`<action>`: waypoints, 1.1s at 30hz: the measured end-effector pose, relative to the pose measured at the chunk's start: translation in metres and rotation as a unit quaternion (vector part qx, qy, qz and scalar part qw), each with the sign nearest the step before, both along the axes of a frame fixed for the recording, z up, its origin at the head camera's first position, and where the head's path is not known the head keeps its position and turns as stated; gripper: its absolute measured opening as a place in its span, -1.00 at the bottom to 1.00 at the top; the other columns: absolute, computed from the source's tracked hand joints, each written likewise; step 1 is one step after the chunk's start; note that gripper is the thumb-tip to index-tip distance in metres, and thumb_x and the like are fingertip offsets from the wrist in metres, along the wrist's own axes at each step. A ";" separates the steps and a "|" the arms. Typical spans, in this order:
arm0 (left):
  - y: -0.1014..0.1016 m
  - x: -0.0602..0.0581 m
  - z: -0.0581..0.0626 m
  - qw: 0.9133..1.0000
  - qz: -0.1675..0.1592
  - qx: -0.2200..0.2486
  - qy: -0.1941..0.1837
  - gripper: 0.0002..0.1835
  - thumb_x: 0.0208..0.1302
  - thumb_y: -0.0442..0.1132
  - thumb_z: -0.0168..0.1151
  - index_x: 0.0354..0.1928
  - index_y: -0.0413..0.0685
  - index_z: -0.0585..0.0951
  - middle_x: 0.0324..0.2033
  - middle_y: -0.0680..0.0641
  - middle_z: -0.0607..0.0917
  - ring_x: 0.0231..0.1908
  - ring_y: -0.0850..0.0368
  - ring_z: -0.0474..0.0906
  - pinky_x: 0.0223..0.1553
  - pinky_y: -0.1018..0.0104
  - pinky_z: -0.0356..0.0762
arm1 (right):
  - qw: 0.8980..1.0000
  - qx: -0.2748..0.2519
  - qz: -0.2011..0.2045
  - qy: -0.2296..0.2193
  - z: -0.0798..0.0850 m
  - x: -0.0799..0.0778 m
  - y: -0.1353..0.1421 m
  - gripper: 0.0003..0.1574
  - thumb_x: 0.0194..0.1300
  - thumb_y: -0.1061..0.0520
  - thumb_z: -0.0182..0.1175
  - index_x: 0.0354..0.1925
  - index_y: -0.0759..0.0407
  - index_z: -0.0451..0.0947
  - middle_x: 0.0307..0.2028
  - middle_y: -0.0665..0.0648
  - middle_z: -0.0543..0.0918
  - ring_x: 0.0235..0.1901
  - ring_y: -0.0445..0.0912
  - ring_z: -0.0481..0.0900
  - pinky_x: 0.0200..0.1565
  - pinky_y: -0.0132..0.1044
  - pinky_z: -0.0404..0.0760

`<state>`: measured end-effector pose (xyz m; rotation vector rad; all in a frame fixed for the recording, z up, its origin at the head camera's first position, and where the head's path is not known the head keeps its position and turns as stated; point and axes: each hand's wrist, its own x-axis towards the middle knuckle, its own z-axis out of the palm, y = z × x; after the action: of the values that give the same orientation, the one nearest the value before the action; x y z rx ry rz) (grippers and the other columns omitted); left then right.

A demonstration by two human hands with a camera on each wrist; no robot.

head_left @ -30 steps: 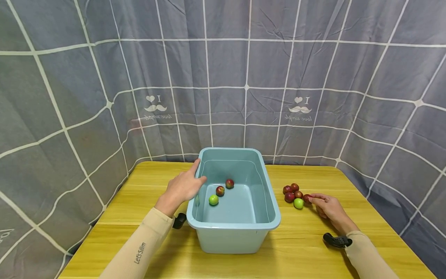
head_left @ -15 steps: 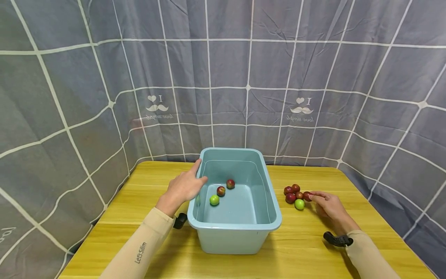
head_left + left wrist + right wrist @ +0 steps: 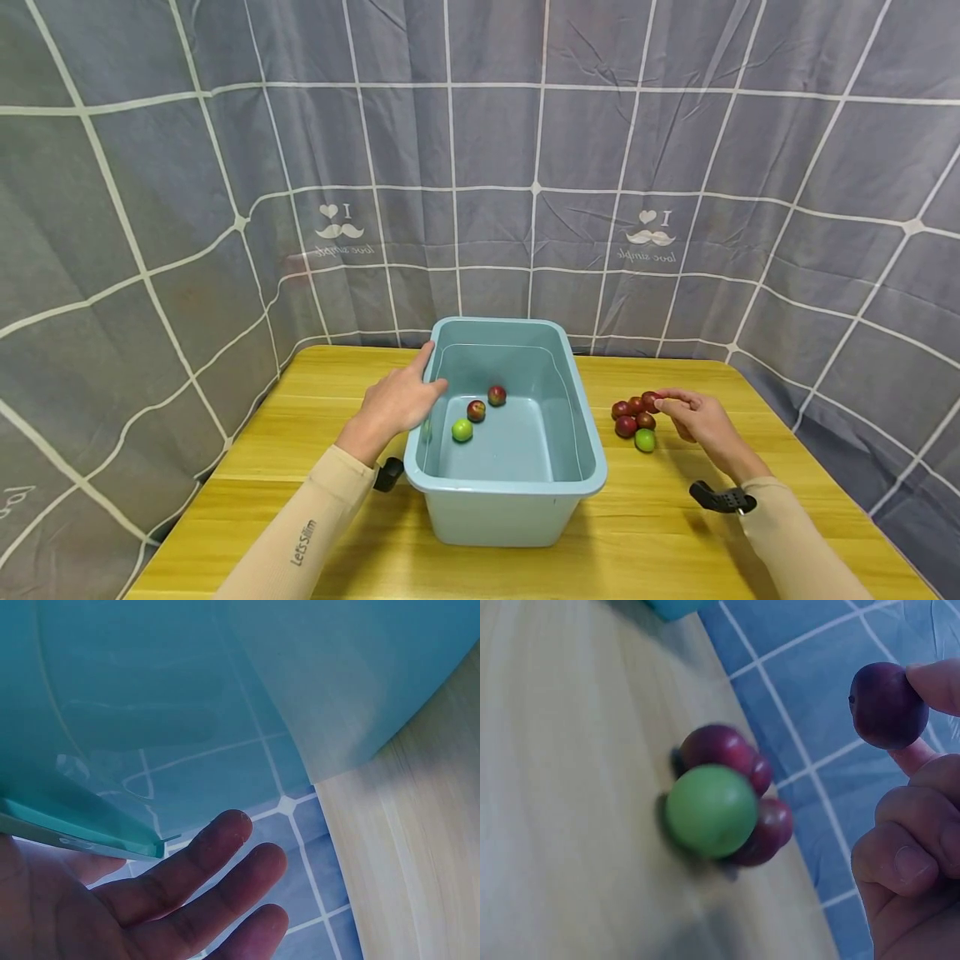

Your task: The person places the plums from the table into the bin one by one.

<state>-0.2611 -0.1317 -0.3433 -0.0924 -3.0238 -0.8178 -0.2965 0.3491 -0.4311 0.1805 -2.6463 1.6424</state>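
My left hand (image 3: 393, 408) holds the left rim of a light blue plastic basin (image 3: 504, 486), thumb over the rim; in the left wrist view the other fingers (image 3: 247, 877) extend loosely outside the wall. Inside the basin lie two dark red plums and a green plum (image 3: 462, 430). My right hand (image 3: 697, 421) pinches a dark red plum (image 3: 889, 705) between thumb and fingertips, raised over the table in the right wrist view. Close beside it, several red plums (image 3: 626, 427) and one green plum (image 3: 711, 811) sit in a cluster on the table.
The basin stands mid-table on a yellow wood-grain tabletop (image 3: 337, 533). A grey curtain (image 3: 495, 225) with white grid lines hangs behind and at both sides. Black straps (image 3: 722, 498) sit at both wrists.
My right hand, pinching a red plum at the cluster's right side, has moved it up and away toward the back of the cluster. The left hand and basin have stayed put.
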 end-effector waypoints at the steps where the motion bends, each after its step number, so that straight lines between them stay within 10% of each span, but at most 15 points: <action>1: 0.000 0.000 0.000 1.000 0.000 -0.001 0.000 -0.16 0.38 0.20 -0.08 0.63 0.25 -0.07 0.24 -0.20 0.59 -0.12 -0.08 0.62 -0.38 0.14 0.42 | 1.000 0.003 0.002 0.004 0.003 -0.001 -0.002 -0.29 0.44 -0.19 0.18 0.26 0.34 0.49 -0.71 -0.07 0.23 -0.70 -0.17 0.18 -0.56 -0.10 0.24; 33: 0.000 0.001 0.002 1.000 0.001 -0.001 -0.002 -0.16 0.38 0.18 -0.09 0.63 0.24 -0.07 0.17 -0.20 0.63 -0.23 -0.04 0.61 -0.43 0.16 0.40 | 0.980 0.132 0.098 0.112 0.090 -0.027 -0.063 -0.58 0.40 -0.10 0.25 0.06 0.13 0.65 -0.66 -0.02 0.27 -0.66 -0.11 0.23 -0.51 -0.25 0.28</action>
<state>-0.2603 -0.1319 -0.3416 -0.0866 -3.0274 -0.8171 -0.3236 0.2861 -0.3413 0.6110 -2.7288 1.2169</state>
